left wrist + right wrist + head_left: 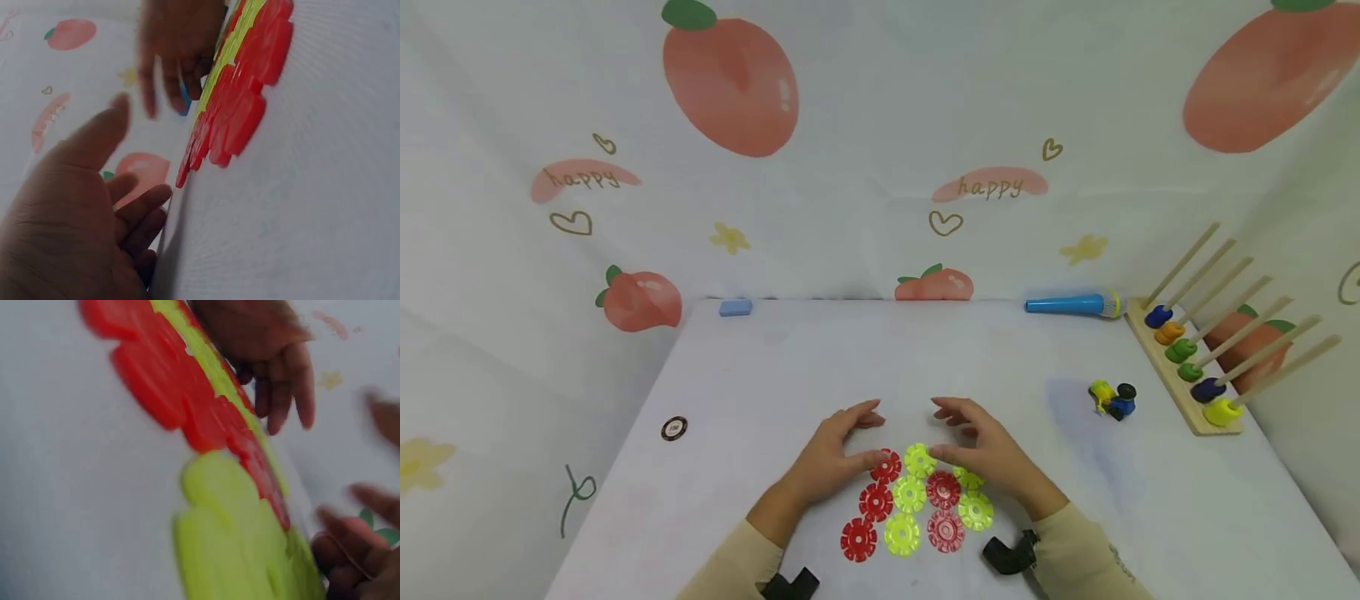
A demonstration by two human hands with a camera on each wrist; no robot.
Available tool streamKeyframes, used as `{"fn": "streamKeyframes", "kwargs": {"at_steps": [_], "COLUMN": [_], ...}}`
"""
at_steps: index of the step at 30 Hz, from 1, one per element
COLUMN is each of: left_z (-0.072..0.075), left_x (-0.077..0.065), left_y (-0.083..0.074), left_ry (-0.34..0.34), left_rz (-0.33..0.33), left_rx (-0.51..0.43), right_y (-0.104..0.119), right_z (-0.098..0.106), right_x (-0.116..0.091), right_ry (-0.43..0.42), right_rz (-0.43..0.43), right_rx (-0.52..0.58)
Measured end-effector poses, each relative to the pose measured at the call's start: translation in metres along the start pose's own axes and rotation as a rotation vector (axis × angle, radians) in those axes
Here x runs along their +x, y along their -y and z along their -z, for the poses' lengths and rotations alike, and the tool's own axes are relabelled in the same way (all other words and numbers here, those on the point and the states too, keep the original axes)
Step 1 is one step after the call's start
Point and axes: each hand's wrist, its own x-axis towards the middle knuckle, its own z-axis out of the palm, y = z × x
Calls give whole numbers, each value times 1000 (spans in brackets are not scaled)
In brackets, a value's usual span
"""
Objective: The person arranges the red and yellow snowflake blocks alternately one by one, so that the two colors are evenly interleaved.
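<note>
From where I stand, the word "happy" reads twice in looping letters on the white cloth hung behind the table. A black chip at the table's left carries a number that looks like 100; the marking on the right sleeve is too small to make out. The cloth is printed with peaches, outlined hearts and yellow flowers, and the table is plain white. A blue block and a blue microphone lie along its far edge, with a peg board and a small toy over to the right.

Near the front edge, red discs and yellow-green discs lie flat in alternating columns. Each disc is round, equally long every way; the leftmost red column slants away towards the right. The left hand and right hand flank the far discs, fingers loosely bent and thumbs well apart from them. I cannot tell whether the right thumb touches a disc.
</note>
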Motion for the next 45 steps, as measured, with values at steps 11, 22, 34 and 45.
{"fn": "streamKeyframes", "kwargs": {"at_steps": [11, 22, 34, 45], "left_z": [-7, -8, 28, 40], "left_x": [3, 0, 19, 25], "left_y": [0, 2, 21, 48], "left_ry": [27, -45, -404, -436], "left_rz": [-27, 134, 242, 248], "left_rx": [213, -10, -71, 281], "right_y": [-9, -5, 9, 21], "right_z": [-20, -23, -1, -15], "right_x": [0, 0, 15, 82], "right_ry": [-9, -83, -146, 16], "right_rz": [100, -102, -117, -118], "right_rx": [-401, -166, -45, -163]}}
